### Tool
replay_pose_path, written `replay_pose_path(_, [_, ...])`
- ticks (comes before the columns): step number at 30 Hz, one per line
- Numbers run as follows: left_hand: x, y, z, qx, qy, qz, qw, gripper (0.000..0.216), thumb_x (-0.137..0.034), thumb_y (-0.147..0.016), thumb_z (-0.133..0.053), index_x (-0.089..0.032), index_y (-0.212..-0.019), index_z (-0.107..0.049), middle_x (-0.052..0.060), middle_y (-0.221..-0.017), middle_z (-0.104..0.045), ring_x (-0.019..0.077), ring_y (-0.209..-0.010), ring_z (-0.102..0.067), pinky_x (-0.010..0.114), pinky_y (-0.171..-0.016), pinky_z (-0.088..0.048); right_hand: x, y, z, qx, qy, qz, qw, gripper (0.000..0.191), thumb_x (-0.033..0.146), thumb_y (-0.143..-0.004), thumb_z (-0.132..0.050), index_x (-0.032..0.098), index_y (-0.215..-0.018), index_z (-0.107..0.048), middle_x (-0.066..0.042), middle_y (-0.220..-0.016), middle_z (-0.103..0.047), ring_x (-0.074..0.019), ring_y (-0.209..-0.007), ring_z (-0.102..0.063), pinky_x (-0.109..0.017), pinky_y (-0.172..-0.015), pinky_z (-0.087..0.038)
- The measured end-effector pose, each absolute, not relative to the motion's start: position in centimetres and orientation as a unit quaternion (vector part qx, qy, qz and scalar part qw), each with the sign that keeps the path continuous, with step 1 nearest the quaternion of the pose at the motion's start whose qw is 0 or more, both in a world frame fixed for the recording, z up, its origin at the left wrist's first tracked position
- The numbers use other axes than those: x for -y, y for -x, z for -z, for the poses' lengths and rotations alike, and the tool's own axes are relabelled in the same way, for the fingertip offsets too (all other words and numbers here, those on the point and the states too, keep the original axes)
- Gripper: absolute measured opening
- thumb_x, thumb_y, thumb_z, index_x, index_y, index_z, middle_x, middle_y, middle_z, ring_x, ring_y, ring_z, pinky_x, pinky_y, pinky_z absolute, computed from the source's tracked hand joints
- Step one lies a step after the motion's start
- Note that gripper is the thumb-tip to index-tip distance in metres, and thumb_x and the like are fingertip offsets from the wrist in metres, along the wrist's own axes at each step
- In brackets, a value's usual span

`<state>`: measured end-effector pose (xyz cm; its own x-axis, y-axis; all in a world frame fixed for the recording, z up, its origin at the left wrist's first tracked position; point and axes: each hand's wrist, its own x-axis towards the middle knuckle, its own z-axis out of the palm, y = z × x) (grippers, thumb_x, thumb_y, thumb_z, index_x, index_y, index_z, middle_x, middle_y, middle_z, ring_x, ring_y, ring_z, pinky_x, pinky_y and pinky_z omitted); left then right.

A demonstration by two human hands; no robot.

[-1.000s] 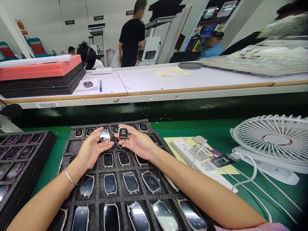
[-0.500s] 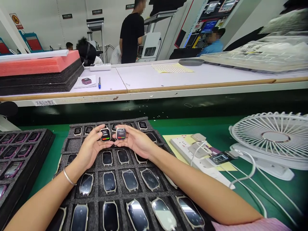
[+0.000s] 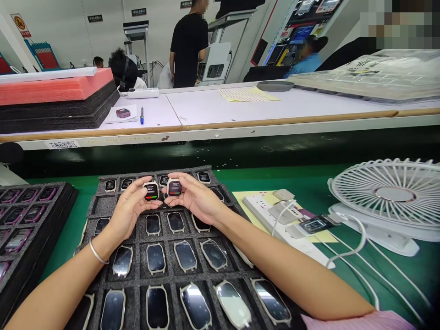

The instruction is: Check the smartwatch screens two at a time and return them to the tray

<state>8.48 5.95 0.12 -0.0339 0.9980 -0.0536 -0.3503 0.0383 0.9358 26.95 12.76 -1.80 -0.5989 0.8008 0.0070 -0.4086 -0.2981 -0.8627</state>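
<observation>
My left hand [image 3: 129, 208] grips a smartwatch body [image 3: 151, 191] by its edges, its lit screen showing text and a red-green strip. Another lit smartwatch body [image 3: 174, 187] is pinched in my right hand [image 3: 195, 197], with a similar strip on its screen. The two watches are side by side, a small gap between them, above a dark grey foam tray [image 3: 138, 256]. Strapless watches with pale frames lie in the tray's compartments, such as a dark-screened watch [image 3: 156, 258]. Those in the far row, like one watch [image 3: 110, 185], have text on their screens.
At left, a second foam tray [image 3: 67, 190] holds purple-framed watches. To the right are a white power strip [image 3: 256, 208] with cables and a white fan [image 3: 388, 197]. A raised shelf [image 3: 206, 112] runs behind, with stacked foam [image 3: 51, 89] on it. Several people are beyond.
My right hand has shifted slightly right with its watch, widening the gap between the two watches. My left hand keeps its watch in nearly the same place.
</observation>
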Motion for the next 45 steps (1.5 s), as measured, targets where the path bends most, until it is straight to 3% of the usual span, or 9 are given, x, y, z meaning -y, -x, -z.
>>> replay_pose_path(14, [-5.63, -8.36, -0.6, -0.429, -0.395, -0.596, 0.552, 0.043, -0.035, -0.078, -0.07, -0.019, -0.117, -0.062, 0.004, -0.095, -0.07, 0.0212, -0.077, -0.074, 0.034, -0.076, -0.055, -12.51, -27.03, 1.4, 0.451, 0.216, -0.767, 0.402, 0.026, 0.039, -0.091, -0.063, 0.022, -0.11, -0.059, -0.005, -0.089, -0.075, -0.0169, -0.07, -0.073, -0.031, -0.069, -0.057])
replay_pose_path(31, [-5.63, -8.07, -0.68, -0.429, -0.404, -0.605, 0.535, 0.043, -0.037, -0.078, -0.07, -0.019, -0.117, -0.063, 0.006, -0.104, -0.07, 0.022, -0.078, -0.073, 0.035, -0.076, -0.056, -12.58, -27.18, 1.26, 0.444, 0.222, -0.772, 0.397, 0.023, 0.037, -0.097, -0.054, 0.022, -0.113, -0.057, -0.006, -0.09, -0.075, -0.0172, -0.072, -0.073, -0.033, -0.072, -0.057])
replay_pose_path(35, [-5.67, -8.18, -0.5, -0.443, -0.415, -0.596, 0.526, 0.043, -0.03, -0.077, -0.07, -0.021, -0.118, -0.063, 0.005, -0.107, -0.069, 0.02, -0.078, -0.073, 0.035, -0.076, -0.057, -12.49, -27.22, 1.06, 0.443, 0.22, -0.778, 0.387, 0.026, 0.038, -0.096, -0.054, 0.021, -0.116, -0.057, -0.007, -0.091, -0.075, -0.0183, -0.073, -0.074, -0.035, -0.073, -0.058])
replay_pose_path(40, [-5.78, -8.31, -0.14, -0.468, -0.447, -0.588, 0.486, 0.051, -0.016, -0.072, -0.071, -0.023, -0.122, -0.061, 0.006, -0.12, -0.065, 0.0152, -0.076, -0.073, 0.032, -0.079, -0.058, -12.28, -27.31, 1.01, 0.45, 0.2, -0.786, 0.374, 0.04, 0.023, -0.082, -0.068, 0.023, -0.12, -0.055, -0.006, -0.097, -0.075, -0.0185, -0.077, -0.074, -0.034, -0.076, -0.058])
replay_pose_path(45, [-5.86, -8.33, -0.01, -0.466, -0.461, -0.587, 0.476, 0.055, -0.014, -0.071, -0.072, -0.021, -0.125, -0.061, 0.008, -0.12, -0.065, 0.0133, -0.074, -0.071, 0.032, -0.079, -0.059, -12.11, -27.36, 1.16, 0.475, 0.196, -0.775, 0.368, 0.05, 0.012, -0.075, -0.068, 0.024, -0.122, -0.054, -0.004, -0.1, -0.074, -0.0172, -0.079, -0.074, -0.035, -0.081, -0.057])
